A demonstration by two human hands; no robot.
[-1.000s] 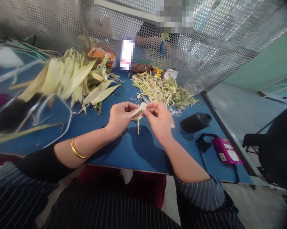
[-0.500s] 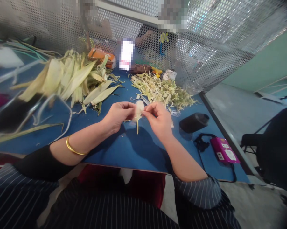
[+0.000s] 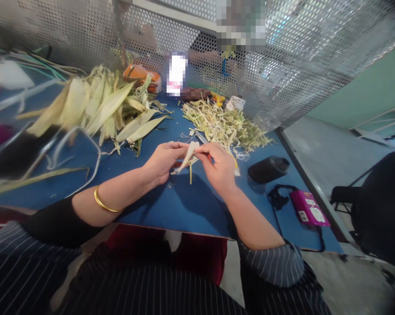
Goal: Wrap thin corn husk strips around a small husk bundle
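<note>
A pale cream leaf strip [image 3: 188, 155], narrow and slanted, is pinched above the blue table, one thin end dangling down.

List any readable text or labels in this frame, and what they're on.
None readable.
Pink device: white labels, print too small to read.
Card at the mesh wall: blurred out.
Orange pack: no legible print.
</note>
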